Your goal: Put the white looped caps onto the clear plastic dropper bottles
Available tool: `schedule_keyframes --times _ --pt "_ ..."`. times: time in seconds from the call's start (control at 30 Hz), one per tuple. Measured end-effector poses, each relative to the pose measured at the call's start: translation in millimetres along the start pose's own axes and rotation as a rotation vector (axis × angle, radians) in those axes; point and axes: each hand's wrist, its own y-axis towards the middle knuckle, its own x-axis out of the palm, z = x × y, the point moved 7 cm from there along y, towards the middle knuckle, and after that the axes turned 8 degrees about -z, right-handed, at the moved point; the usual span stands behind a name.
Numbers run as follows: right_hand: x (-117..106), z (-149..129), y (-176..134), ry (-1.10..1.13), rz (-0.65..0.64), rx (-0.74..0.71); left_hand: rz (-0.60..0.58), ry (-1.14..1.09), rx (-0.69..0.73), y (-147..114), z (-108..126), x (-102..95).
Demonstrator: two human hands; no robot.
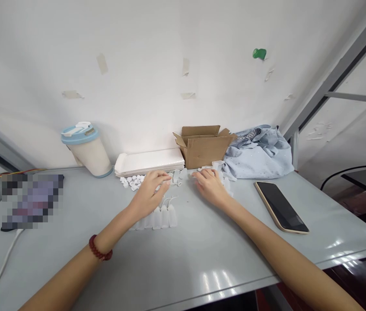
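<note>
My left hand point(150, 192) is over the middle of the table, its thumb and fingers apart, with no held thing visible. Just beyond its fingertips lie loose translucent pieces point(178, 176). A row of several small translucent sleeve-like pieces point(165, 217), some with thin white loops, is laid out below this hand and partly hidden by the wrist. Small white pieces point(132, 182) are heaped to its left. My right hand point(211, 188) rests palm down with loosely bent fingers spread, beside more translucent pieces point(226, 178). Its palm side is hidden.
At the back stand a stack of white flat pieces point(150, 160) and an opened cardboard box point(207, 151). A cup with a blue lid point(88, 151) is at left, bluish cloth point(257, 157) at right. A phone point(281, 207) lies near my right forearm; a blurred-out object point(36, 201) sits far left.
</note>
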Motion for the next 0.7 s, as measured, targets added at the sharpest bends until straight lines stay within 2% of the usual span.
schedule_keyframes --times 0.07,0.13,0.23,0.3,0.4,0.5,0.57,0.7 --pt "-7 1 -2 0.035 0.033 0.008 0.148 -0.14 -0.081 -11 -8 -10.3" --pt "-16 0 -6 0.076 0.064 0.02 0.239 -0.283 -0.122 -20 -13 -15.4" --pt "-29 -9 -15 0.294 0.117 0.02 0.268 -0.523 -0.206 -27 -18 -14.1" --pt "-34 -18 -19 0.514 0.11 0.007 0.247 -0.677 -0.28 -28 -18 -8.9" --pt "-30 -37 -21 0.686 -0.029 -0.029 0.156 -0.857 -0.356 -30 -11 4.1" --pt "-19 -50 -22 0.722 -0.177 -0.049 0.025 -0.925 -0.405 -32 -3 19.3" --pt "-11 -52 -23 0.721 -0.231 -0.042 -0.031 -0.924 -0.435 -35 0 26.7" --pt "-4 -55 -26 0.738 -0.214 -0.049 -0.081 -0.908 -0.482 -37 1 33.9"
